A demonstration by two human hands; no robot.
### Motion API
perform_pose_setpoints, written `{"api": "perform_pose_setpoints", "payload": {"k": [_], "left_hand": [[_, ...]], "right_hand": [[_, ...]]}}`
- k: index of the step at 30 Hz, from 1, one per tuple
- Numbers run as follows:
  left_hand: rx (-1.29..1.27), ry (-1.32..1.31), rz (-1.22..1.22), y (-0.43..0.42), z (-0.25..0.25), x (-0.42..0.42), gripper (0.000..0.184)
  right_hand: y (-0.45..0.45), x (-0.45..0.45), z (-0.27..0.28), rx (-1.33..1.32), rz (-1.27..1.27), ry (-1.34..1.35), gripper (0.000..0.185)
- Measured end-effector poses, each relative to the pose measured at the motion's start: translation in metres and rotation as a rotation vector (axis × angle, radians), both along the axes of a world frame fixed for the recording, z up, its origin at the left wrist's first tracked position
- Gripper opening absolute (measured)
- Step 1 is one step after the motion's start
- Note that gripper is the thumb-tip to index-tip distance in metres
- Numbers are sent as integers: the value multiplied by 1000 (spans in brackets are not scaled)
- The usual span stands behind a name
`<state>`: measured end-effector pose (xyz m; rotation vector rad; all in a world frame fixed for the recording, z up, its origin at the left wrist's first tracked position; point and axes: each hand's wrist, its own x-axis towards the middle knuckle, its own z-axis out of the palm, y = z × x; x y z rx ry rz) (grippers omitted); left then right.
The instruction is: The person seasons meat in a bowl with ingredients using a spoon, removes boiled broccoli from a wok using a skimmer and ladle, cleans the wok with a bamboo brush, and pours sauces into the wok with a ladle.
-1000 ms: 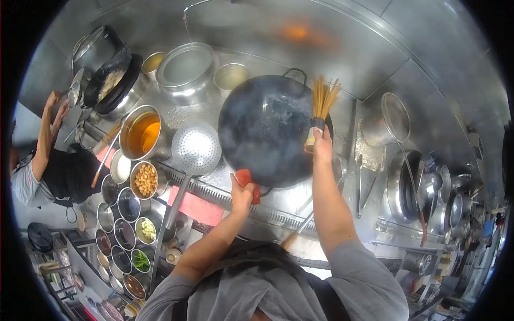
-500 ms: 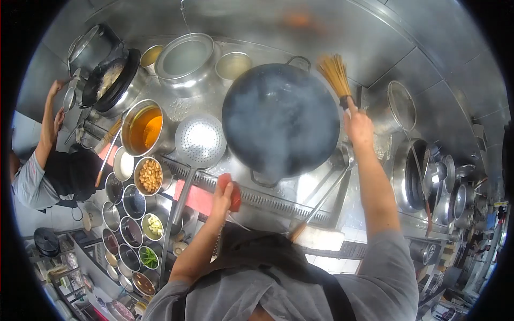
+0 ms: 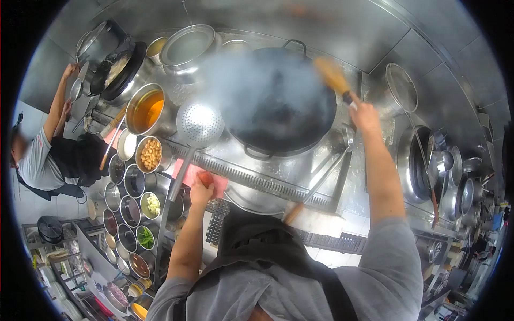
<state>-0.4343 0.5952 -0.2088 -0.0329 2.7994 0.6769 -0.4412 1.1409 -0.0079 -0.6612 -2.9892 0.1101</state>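
My right hand point(image 3: 365, 116) is closed round the dark handle of a bamboo wok brush point(image 3: 333, 76), whose bristles are blurred at the wok's upper right rim. The large black wok point(image 3: 289, 125) sits on the stove, and thick steam hides its left and upper parts. My left hand point(image 3: 201, 192) grips a folded red cloth point(image 3: 205, 177) at the front edge of the stove. Beneath and beside that hand lies a pink cloth point(image 3: 219, 184). A perforated skimmer point(image 3: 200, 125) rests left of the wok, its handle reaching toward my left hand.
On the left stand a pot of orange oil point(image 3: 146, 111), a bowl of nuts point(image 3: 150, 154) and several metal containers. A ladle point(image 3: 321, 184) lies right of centre. A mesh strainer point(image 3: 401, 88) stands at right. A co-worker point(image 3: 53, 155) works at the far left.
My left hand has moved left and away from the wok with the red cloth. The brush has swung and blurred at the rim. Steam has spread leftward, and the view has shifted slightly.
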Motion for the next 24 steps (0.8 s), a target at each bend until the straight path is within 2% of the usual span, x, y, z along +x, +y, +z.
{"api": "perform_pose_setpoints", "payload": {"k": [1, 3, 5, 8, 10, 12, 14, 16, 18, 20, 21, 23, 24], "left_hand": [[-52, 99, 9, -2, -2, 0, 88], [-41, 58, 20, -7, -4, 4, 91], [120, 45, 50, -14, -10, 5, 93], [265, 141, 88, -33, -14, 23, 91], [300, 192, 137, -55, -23, 45, 87], [260, 222, 113, -76, -42, 79, 86], [217, 245, 87, -102, -48, 117, 85], [150, -116, 92, -125, -41, 156, 82], [161, -263, 205, -146, -33, 195, 81], [124, -251, 241, -187, -68, 240, 81], [78, -248, 256, -202, -79, 266, 80], [71, -282, 349, -216, -68, 305, 80], [17, -355, 342, -225, -67, 324, 79]], "right_hand": [[-1, 4, 1, -1, 2, 8, 41], [-7, 21, 5, -160, -155, 276, 46], [-22, 63, -26, -297, -142, 543, 51], [-98, 152, -59, -432, -285, 714, 51], [-142, 212, -106, -342, -309, 733, 54], [-188, 261, -137, -476, -530, 593, 54], [-219, 285, -148, -502, -749, 234, 55], [-231, 301, -165, -478, -680, 158, 55], [-225, 305, -174, -447, -592, 86, 55], [-215, 299, -168, -103, -243, 289, 54], [-221, 289, -160, -107, -196, 280, 54], [-235, 251, -145, -379, -263, 245, 54], [-239, 233, -155, -510, -355, 166, 59]]}}
